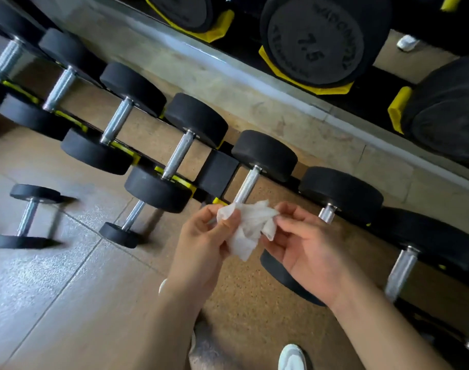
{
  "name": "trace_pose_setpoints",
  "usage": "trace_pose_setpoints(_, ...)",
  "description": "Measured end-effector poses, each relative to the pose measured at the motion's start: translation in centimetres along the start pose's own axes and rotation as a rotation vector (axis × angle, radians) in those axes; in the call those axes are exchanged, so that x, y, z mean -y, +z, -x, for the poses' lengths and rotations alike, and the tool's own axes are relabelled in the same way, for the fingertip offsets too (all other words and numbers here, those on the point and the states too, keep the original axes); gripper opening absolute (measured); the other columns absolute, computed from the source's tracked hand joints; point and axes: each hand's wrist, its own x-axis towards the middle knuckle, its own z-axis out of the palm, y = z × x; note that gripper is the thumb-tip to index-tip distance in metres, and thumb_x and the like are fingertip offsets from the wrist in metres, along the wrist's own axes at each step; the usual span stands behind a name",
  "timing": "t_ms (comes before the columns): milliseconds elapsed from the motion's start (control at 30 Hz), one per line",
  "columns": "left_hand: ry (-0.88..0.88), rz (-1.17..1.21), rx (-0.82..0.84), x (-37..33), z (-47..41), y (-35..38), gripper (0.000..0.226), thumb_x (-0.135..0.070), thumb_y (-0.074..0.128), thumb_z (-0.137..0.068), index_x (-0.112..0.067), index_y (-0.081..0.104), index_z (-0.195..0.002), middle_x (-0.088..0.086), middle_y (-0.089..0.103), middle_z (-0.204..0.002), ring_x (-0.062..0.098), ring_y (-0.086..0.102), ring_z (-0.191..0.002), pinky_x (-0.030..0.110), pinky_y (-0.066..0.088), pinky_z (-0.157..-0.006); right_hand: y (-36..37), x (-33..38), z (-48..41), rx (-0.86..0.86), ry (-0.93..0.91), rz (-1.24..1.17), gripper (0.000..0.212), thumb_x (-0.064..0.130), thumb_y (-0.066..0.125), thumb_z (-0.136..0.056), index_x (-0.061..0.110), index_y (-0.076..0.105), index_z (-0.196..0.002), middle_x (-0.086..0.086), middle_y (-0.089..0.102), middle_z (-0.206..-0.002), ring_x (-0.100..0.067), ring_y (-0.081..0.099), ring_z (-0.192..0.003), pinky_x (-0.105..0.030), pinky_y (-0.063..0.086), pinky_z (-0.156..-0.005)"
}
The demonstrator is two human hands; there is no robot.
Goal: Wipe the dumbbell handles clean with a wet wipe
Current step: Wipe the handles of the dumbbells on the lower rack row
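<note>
Pinching the wet wipe point(250, 228), left hand point(201, 252) and right hand point(308, 252) perhaps touch a handle point(248, 186) slanting up-right.

The wet wipe point(250, 231) is white. The dumbbell heads point(265, 154) are matt black, and the handles point(248, 186) are shiny silver with a fine knurled pattern. The rack point(218, 174) is black with yellow cradles point(397, 110). The floor point(254, 303) near the rack is tan with dark speckles — further left there are pale grey-brown tiles point(41, 289). A shoe point(292, 356) at the near edge is white.
</note>
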Motion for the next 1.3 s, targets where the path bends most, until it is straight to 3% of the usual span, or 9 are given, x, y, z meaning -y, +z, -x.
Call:
trace_pose_setpoints(167,-0.091,-0.096,-0.075,0.9,-5.5,-3.9,0.035,-0.036,0.057,-0.09,-0.007,0.075,-0.08,0.025,0.071,-0.09,0.033,0.066,-0.081,0.047,0.052,-0.08,3.2,-4.4,-6.1,-0.202,-0.003,-0.191,0.012,0.004,0.052,-0.087,0.012,0.059,-0.091,-0.012,0.064,-0.083,-0.018,0.054,-0.066,-0.027,0.037,-0.065)
trace_pose_setpoints(300,-0.082,-0.209,-0.085,0.6,-9.1,-6.0,0.043,-0.035,0.053,-0.097,-0.003,0.067,-0.072,0.008,0.064,-0.068,0.021,0.058,-0.063,0.037,0.047,-0.063,4.7,-6.6,-9.4,-0.311,-0.008,-0.156,0.023,0.017,0.058,-0.09,0.001,0.062,-0.107,-0.015,0.059,-0.09,-0.016,0.048,-0.068,-0.024,0.03,-0.058)
trace_pose_setpoints(500,-0.07,-0.379,0.004,0.7,-13.4,-6.0,0.018,-0.021,0.061,-0.094,-0.014,0.071,-0.081,0.005,0.066,-0.067,0.016,0.059,-0.063,0.031,0.05,-0.062,4.2,-6.0,-10.6,-0.356,-0.104,0.514,0.04,0.053,0.056,-0.086,0.017,0.075,-0.09,0.011,0.061,-0.062,0.0,0.054,-0.055,-0.018,0.04,-0.052)
trace_pose_setpoints(600,-0.088,-0.404,0.023,1.3,-15.1,-5.9,0.011,-0.015,0.062,-0.093,-0.014,0.068,-0.084,0.001,0.068,-0.065,0.014,0.064,-0.061,0.022,0.049,-0.054,2.4,-5.2,-11.6,-0.296,-0.197,0.985,0.018,0.04,0.066,-0.086,0.032,0.074,-0.1,0.02,0.068,-0.089,0.007,0.061,-0.083,-0.013,0.047,-0.073)
trace_pose_setpoints(767,-0.102,-0.379,0.018,2.4,-17.7,-5.1,0.013,-0.002,0.061,-0.092,-0.01,0.065,-0.082,0.009,0.072,-0.073,0.018,0.071,-0.068,0.019,0.053,-0.059,-0.5,-5.0,-15.0,-0.472,-0.455,1.305,0.01,0.027,0.071,-0.086,0.029,0.076,-0.094,0.018,0.066,-0.084,0.002,0.057,-0.077,-0.009,0.043,-0.063)
trace_pose_setpoints(933,0.047,-0.575,0.038,4.4,-20.9,-3.6,0.023,0.007,0.065,-0.083,-0.014,0.061,-0.074,0.003,0.07,-0.071,0.024,0.071,-0.073,0.044,0.059,-0.079,-3.1,-5.4,-19.7,-0.744,-0.568,1.056,0.004,0.024,0.073,-0.084,0.027,0.072,-0.087,0.021,0.063,-0.078,0.01,0.057,-0.073,-0.004,0.041,-0.06)
trace_pose_setpoints(1067,0.4,-1.145,0.126,6.7,-22.4,-3.2,0.023,-0.009,0.066,-0.084,-0.029,0.076,-0.08,-0.01,0.073,-0.078,0.01,0.068,-0.076,0.027,0.056,-0.075,-4.4,-6.6,-24.4,-0.862,-0.683,0.886,0.007,0.017,0.072,-0.084,0.024,0.071,-0.082,0.014,0.068,-0.082,-0.002,0.063,-0.078,-0.022,0.052,-0.07)
trace_pose_setpoints(1200,0.648,-1.253,0.161,7.7,-23.9,-3.7,0.016,-0.014,0.068,-0.085,-0.023,0.078,-0.094,-0.003,0.074,-0.094,0.017,0.068,-0.082,0.028,0.054,-0.073,-4.4,-7.1,-26.9,-1.065,-0.843,0.677,0.006,0.02,0.073,-0.084,0.022,0.075,-0.089,0.009,0.071,-0.087,-0.003,0.065,-0.083,-0.027,0.057,-0.077)
trace_pose_setpoints(1300,0.732,-1.269,0.185,8.2,-24.7,-4.2,0.018,-0.016,0.067,-0.087,-0.021,0.077,-0.101,-0.003,0.072,-0.099,0.017,0.067,-0.085,0.023,0.048,-0.072,-5.0,-8.2,-26.4,-0.957,-0.796,0.786,0.022,0.023,0.069,-0.088,0.021,0.072,-0.109,0.021,0.066,-0.089,0.007,0.063,-0.08,-0.005,0.048,-0.074)
